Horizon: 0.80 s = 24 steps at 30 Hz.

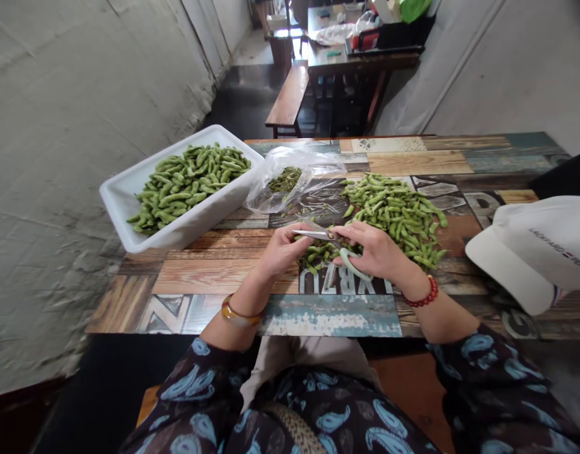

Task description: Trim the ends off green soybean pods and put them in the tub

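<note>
My right hand [372, 249] is wrapped round a pair of scissors [351, 261] with pale green handles, the metal blades pointing left. My left hand [287, 249] is pinched at the blade tips, closed on an edamame pod that its fingers mostly hide. Beneath and between the hands lie a few loose pods [313, 257] and small trimmings. Just beyond my right hand spreads a big heap of edamame pods [398, 217] on the table. A white plastic tub [186, 236] at the left holds many more pods. Behind the hands, a clear plastic bag [264, 195] contains green clippings [286, 180].
The patterned wood-look table [214, 268] reaches toward the right wall. At its right side sit a white cap [540, 236] and a dark item [562, 178]. A rough grey wall [82, 113] rises at the left. Farther back are a bench [289, 94] and another cluttered table [365, 62].
</note>
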Tool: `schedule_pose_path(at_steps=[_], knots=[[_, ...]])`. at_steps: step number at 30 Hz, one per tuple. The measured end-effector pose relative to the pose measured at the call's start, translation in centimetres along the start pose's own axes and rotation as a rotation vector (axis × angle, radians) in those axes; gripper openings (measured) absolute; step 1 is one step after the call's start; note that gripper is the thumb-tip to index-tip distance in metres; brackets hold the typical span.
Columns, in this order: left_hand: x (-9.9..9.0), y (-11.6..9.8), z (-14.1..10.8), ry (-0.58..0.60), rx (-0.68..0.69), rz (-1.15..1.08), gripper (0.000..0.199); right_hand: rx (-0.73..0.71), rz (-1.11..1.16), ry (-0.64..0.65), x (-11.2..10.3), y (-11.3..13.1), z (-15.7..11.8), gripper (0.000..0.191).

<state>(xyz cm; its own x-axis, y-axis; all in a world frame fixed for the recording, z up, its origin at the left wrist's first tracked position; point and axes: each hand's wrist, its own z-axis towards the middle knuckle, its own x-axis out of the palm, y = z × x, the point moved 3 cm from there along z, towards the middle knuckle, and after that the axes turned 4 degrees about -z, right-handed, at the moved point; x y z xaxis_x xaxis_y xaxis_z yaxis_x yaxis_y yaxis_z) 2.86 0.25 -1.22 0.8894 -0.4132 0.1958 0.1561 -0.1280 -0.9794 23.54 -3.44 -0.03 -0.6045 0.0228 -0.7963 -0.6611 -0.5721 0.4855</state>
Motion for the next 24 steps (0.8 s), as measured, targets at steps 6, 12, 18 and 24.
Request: schedule_pose_path(at_steps=[6, 12, 18, 24], knots=[[-0.2, 0.2, 0.1, 0.001, -0.006, -0.016, 0.022, -0.004, -0.009, -0.014, 0.0, -0.1, -0.1, 0.052], [0.1, -0.1, 0.4, 0.02, 0.033, -0.056, 0.025, 0.106, 0.001, -0.058, 0.0, 0.8, -0.7, 0.042], [-0.8, -0.2, -0.8, 0.026, 0.025, -0.179, 0.037, 0.576, 0.542, -0.29, -0.5, 2.5, -5.6, 0.052], [-1.6, 0.2, -4.9, -0.082, -0.05, -0.25, 0.033, 0.629, 1.15, -0.277, 1.8, 5.8, -9.4, 0.056]])
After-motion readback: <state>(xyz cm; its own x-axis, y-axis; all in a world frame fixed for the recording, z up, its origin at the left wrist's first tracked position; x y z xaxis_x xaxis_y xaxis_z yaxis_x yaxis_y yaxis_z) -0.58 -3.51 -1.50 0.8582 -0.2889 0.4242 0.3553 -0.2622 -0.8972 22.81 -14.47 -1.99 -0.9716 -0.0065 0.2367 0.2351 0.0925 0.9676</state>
